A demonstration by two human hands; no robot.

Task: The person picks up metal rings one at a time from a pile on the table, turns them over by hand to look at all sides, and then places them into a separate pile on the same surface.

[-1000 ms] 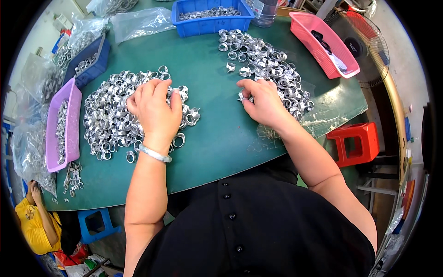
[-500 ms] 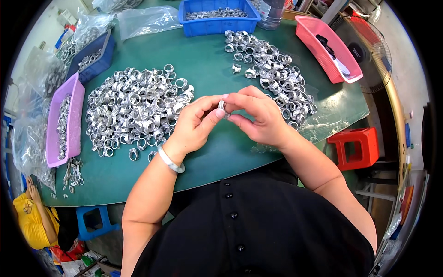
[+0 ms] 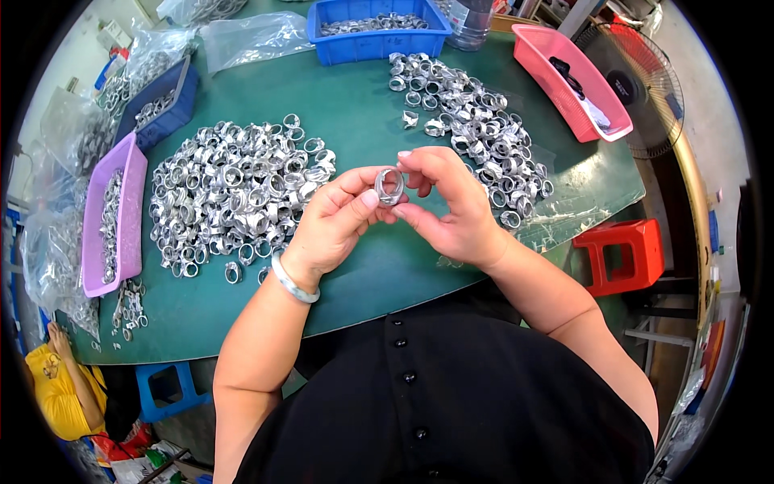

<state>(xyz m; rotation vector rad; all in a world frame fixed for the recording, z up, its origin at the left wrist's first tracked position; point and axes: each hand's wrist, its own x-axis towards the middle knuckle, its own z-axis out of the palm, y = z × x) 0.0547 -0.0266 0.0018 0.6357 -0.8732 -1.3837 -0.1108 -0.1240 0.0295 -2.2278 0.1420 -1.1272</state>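
A silver-coloured metal ring (image 3: 389, 199) is pinched between the thumb and fingers of my left hand (image 3: 329, 226), its round opening facing up toward me. Close beside it on the right, my right hand (image 3: 461, 216) has its thumb and forefinger spread apart around the ring's side, holding nothing I can see. A large heap of similar rings (image 3: 234, 189) lies on the green table (image 3: 355, 105) left of my hands. Another, longer heap of rings (image 3: 501, 153) stretches along the table beyond my right hand. My left wrist wears a pale bangle (image 3: 294, 278).
Rings also fill a purple basket (image 3: 135, 202) and two blue bins, one dark (image 3: 173, 121) at left and one bright (image 3: 383, 48) at the back. A pink basket (image 3: 601, 97) stands far right near a fan (image 3: 657, 89). A person in yellow (image 3: 60, 395) is at lower left.
The ring has turned from edge-on to showing its round opening. My right thumb and forefinger have moved apart from it, while my left hand keeps its pinch.
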